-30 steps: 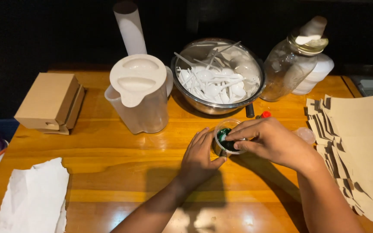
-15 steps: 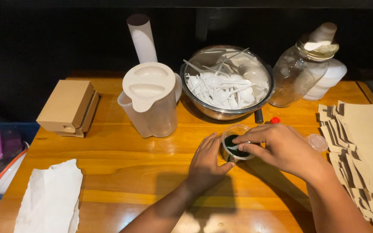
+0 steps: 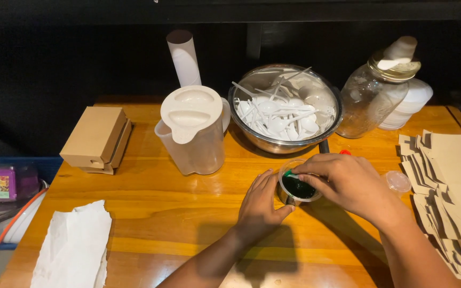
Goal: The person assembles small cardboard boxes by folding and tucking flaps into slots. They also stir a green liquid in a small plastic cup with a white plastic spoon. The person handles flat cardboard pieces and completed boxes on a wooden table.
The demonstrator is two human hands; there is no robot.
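**Small sauce cup getting handled, camera slid a bit**

Only one view here, the head cam looking down at a wooden table (image 3: 150,213).

Both hands are on a small clear cup (image 3: 296,188) with dark green stuff inside, sitting on the table just in front of the big metal bowl (image 3: 286,140). The left hand (image 3: 260,205) is wrapped around the cup's left side, thumb and fingers closed against the wall to steady it. The right hand (image 3: 350,184) comes over from the right, fingertips pinched down on the rim at the top. Can't tell whether there's a thin lid under those fingers or just the bare rim.

What changed from a second ago: honestly not much with the hands. Same cup, same two-handed hold, same spot by the bowl. The view has shifted so everything sits more to the right and lower in frame, and a purple box (image 3: 4,184) now shows at the left edge. My read is the work on the cup's top is ongoing, not finished.

Around it: the bowl is full of white plastic spoons, a lidded plastic pitcher (image 3: 193,133) stands to its left, a glass jar (image 3: 374,96) to its right. A loose clear lid (image 3: 398,181) lies just past the right hand, near a stack of brown paper bags (image 3: 452,176). Cardboard box (image 3: 97,140) and white paper (image 3: 73,248) are well apart on the left.
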